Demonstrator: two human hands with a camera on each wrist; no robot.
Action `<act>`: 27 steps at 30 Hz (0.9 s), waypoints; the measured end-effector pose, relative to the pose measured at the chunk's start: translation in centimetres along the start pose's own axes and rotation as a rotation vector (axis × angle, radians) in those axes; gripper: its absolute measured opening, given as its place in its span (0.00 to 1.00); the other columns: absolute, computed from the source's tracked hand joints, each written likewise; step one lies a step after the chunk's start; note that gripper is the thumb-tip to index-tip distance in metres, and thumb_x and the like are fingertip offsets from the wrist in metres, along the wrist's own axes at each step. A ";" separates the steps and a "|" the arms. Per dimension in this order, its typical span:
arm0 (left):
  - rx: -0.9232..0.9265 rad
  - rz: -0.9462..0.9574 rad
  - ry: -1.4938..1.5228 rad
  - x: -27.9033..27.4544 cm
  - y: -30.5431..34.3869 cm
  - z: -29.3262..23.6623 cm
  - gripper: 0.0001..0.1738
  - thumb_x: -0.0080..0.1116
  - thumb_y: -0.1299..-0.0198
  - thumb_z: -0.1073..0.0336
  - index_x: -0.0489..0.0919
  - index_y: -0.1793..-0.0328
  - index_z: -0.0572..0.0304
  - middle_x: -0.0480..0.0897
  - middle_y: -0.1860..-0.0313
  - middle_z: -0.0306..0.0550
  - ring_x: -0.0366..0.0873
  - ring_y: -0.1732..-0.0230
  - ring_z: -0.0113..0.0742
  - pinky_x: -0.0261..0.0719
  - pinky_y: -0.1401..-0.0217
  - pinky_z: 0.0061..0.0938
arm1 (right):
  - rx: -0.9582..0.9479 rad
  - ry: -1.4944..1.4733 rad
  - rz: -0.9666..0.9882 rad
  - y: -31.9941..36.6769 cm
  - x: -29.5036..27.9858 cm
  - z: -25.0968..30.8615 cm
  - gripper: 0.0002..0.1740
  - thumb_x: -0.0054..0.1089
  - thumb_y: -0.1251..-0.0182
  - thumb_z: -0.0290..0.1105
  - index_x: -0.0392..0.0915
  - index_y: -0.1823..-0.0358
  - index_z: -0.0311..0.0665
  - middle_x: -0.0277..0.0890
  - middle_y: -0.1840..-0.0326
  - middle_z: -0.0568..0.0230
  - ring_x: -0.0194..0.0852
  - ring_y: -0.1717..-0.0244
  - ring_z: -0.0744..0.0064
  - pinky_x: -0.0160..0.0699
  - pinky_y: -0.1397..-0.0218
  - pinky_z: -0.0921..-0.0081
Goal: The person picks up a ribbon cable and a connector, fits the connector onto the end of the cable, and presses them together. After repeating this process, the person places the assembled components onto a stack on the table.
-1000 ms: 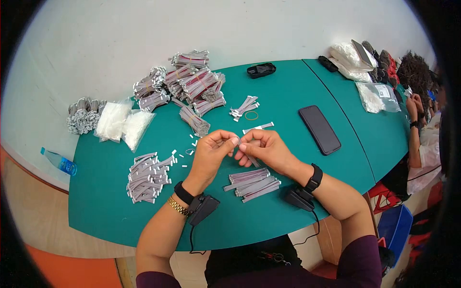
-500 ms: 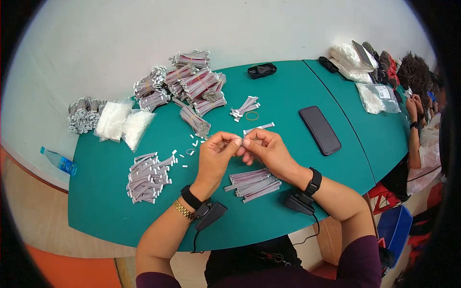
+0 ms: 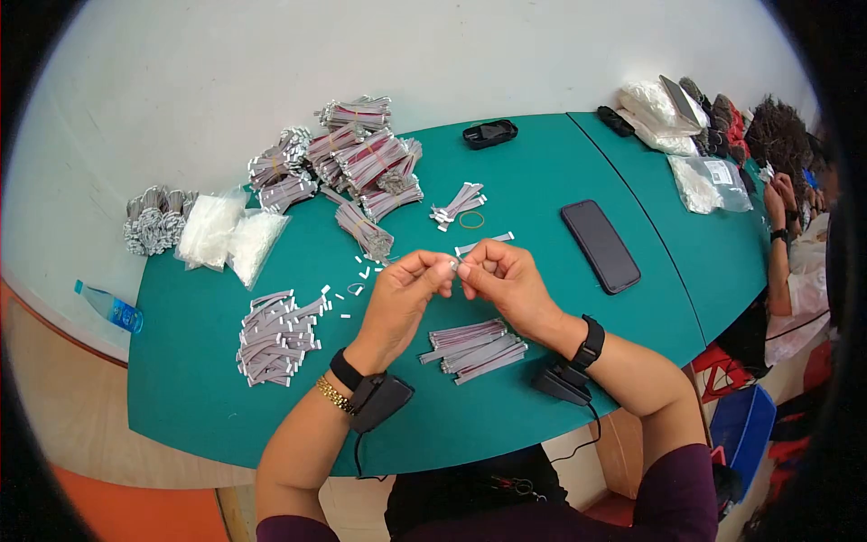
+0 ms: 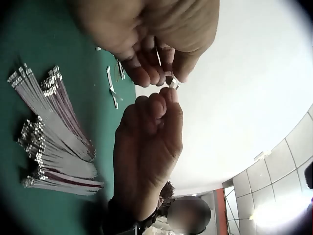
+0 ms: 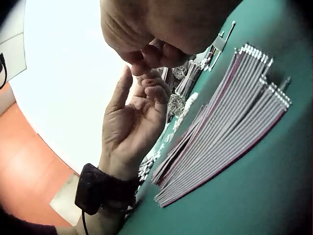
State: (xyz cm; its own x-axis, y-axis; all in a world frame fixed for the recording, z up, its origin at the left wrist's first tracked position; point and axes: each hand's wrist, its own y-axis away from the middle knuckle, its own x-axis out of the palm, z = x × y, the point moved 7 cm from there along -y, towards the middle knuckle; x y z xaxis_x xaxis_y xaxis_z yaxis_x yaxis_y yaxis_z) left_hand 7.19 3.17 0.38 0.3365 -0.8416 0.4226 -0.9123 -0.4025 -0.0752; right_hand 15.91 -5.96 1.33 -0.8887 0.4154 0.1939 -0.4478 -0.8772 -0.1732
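Fingertip to fingertip, the left hand [image 3: 403,291] and right hand [image 3: 511,285] meet above the table. Between them is a small white connector [image 4: 174,83], seen in the left wrist view; the left thumb and finger pinch it, and the right thumb and finger pinch at its other side. Most of whatever joins the connector is hidden by the fingers. Below the hands lies a group of grey ribbon cables [image 3: 477,350], with metal ends showing in the right wrist view. A pile of grey cables with white ends [image 3: 276,340] sits to the left.
Bundled cables [image 3: 370,161] are heaped at the back, beside bags of white pieces [image 3: 213,231]. Loose white connectors [image 3: 345,316] lie left of the hands. A phone [image 3: 600,246] and black case [image 3: 489,134] are to the right and back; a bottle [image 3: 108,307] stands far left.
A grey cable visible under the right fingers a second ago is now hidden. The left hand has shifted slightly, and both hands remain together at the fingertips.
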 end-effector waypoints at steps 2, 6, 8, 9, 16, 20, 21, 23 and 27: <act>0.000 0.032 0.006 -0.1 -0.2 -0.4 0.09 0.55 0.37 0.69 0.77 0.52 0.65 0.79 0.61 0.39 0.73 0.63 0.25 0.72 0.55 0.21 | -0.001 -0.007 -0.002 -0.1 -0.1 -0.1 0.05 0.57 0.34 0.28 0.73 0.68 0.35 0.75 0.76 0.71 0.70 0.75 0.88 0.64 0.73 0.89; 0.009 0.080 -0.032 -0.3 -0.2 -0.6 0.12 0.55 0.37 0.70 0.76 0.49 0.66 0.79 0.60 0.40 0.74 0.61 0.26 0.73 0.53 0.21 | -0.003 -0.024 0.005 0.0 0.0 0.3 0.05 0.57 0.35 0.28 0.73 0.68 0.36 0.75 0.76 0.71 0.69 0.75 0.88 0.63 0.73 0.89; 0.008 0.091 -0.038 -0.2 -0.2 -0.8 0.12 0.55 0.37 0.70 0.76 0.49 0.66 0.79 0.60 0.40 0.74 0.61 0.26 0.73 0.53 0.21 | 0.010 -0.006 0.009 0.0 -0.2 0.4 0.05 0.57 0.35 0.27 0.73 0.68 0.36 0.75 0.77 0.71 0.69 0.76 0.88 0.62 0.74 0.88; 0.006 0.091 -0.036 -0.2 -0.2 -0.8 0.12 0.55 0.37 0.70 0.76 0.49 0.66 0.79 0.60 0.40 0.74 0.60 0.26 0.73 0.53 0.21 | 0.017 0.002 0.009 0.0 -0.2 0.4 0.05 0.57 0.35 0.27 0.73 0.68 0.36 0.74 0.77 0.71 0.69 0.76 0.88 0.62 0.74 0.88; -0.018 0.083 -0.010 -0.7 -0.3 -0.7 0.12 0.58 0.38 0.69 0.76 0.50 0.65 0.79 0.63 0.41 0.75 0.63 0.26 0.74 0.57 0.20 | 0.032 -0.011 0.032 0.0 0.0 0.4 0.05 0.58 0.36 0.27 0.74 0.69 0.36 0.74 0.78 0.72 0.67 0.78 0.88 0.60 0.76 0.88; -0.044 0.084 0.004 -0.6 -0.2 -0.5 0.11 0.58 0.38 0.69 0.77 0.51 0.65 0.79 0.64 0.40 0.75 0.64 0.26 0.74 0.58 0.20 | 0.057 -0.002 0.037 0.1 0.1 0.6 0.05 0.58 0.36 0.27 0.74 0.69 0.36 0.74 0.79 0.71 0.66 0.78 0.88 0.60 0.76 0.88; -0.041 0.083 0.003 -0.7 -0.3 -0.4 0.11 0.58 0.38 0.69 0.77 0.51 0.65 0.79 0.64 0.40 0.75 0.64 0.26 0.74 0.58 0.20 | 0.064 0.006 0.040 0.1 0.1 0.6 0.05 0.58 0.36 0.27 0.74 0.69 0.36 0.73 0.79 0.71 0.67 0.79 0.88 0.60 0.76 0.88; -0.038 0.082 0.015 -0.8 -0.3 -0.3 0.10 0.57 0.38 0.69 0.76 0.52 0.64 0.79 0.64 0.40 0.75 0.64 0.26 0.74 0.58 0.20 | 0.048 0.002 0.037 0.0 0.2 0.7 0.05 0.58 0.36 0.27 0.73 0.70 0.37 0.73 0.80 0.71 0.66 0.79 0.88 0.59 0.77 0.87; -0.037 0.078 0.068 -0.9 -0.4 -0.3 0.08 0.56 0.37 0.69 0.75 0.54 0.61 0.78 0.65 0.39 0.74 0.65 0.26 0.73 0.59 0.21 | 0.043 -0.016 0.035 0.0 0.2 0.5 0.05 0.59 0.37 0.27 0.73 0.70 0.37 0.72 0.80 0.71 0.65 0.79 0.88 0.57 0.77 0.87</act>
State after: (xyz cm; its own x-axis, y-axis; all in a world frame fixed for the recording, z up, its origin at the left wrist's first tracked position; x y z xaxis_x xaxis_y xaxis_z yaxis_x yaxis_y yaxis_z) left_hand 7.15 4.17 0.33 0.2484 -0.8430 0.4772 -0.9436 -0.3218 -0.0774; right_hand 15.80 -6.03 1.84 -0.9018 0.3811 0.2036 -0.4119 -0.9006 -0.1390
